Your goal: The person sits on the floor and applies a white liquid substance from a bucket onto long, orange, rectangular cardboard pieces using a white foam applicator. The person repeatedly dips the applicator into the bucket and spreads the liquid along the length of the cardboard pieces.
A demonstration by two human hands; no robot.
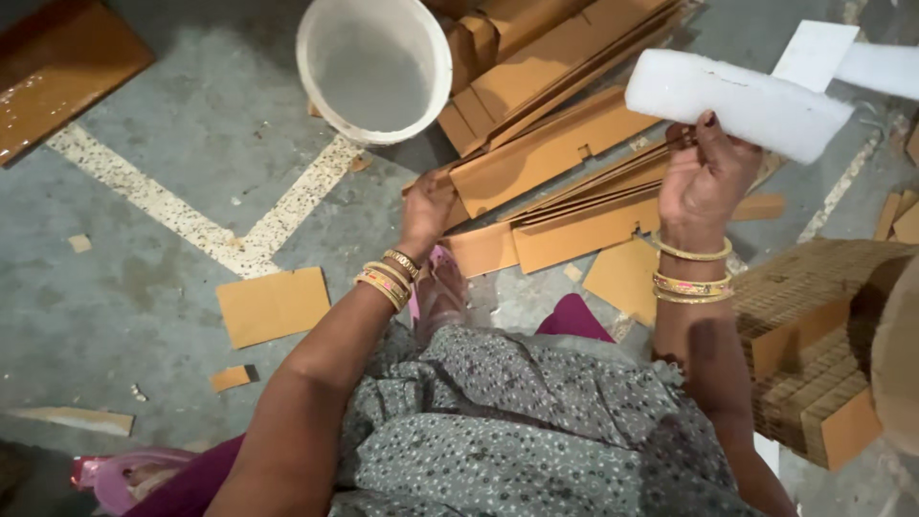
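Far left on the grey concrete floor: a brown board in the corner, a loose cardboard square and small offcuts by the white floor marking. Pink sandal at the bottom edge.

Top centre: white plastic bucket, upright; I can't tell from here whether it holds anything.

Left hand is down on the near end of the cardboard strip stack, fingers curled over the edge of one strip. Looks like a pinch on that end, but the fingertips are hidden behind the card, so I can't tell how firm the hold is.

Right of that, the stack fans out from under the bucket toward the right hand, strips overlapping and tilted, several with notches.

Right hand is raised above the stack, fingers closed around the lower edge of a white foam block. Block runs across the fingers, most of it sticking out up and left of the grip, thumb behind.

Far right: a bundle of corrugated pieces, stacked edge-on, just beside the right forearm.

Risks as I judge them:
- foam held by one edge, long overhang; it could snap or slip out
- strip pulled from a loose fan could drag its neighbours and knock the bucket, which touches the pile
- scraps underfoot near the sandal, a slip hazard
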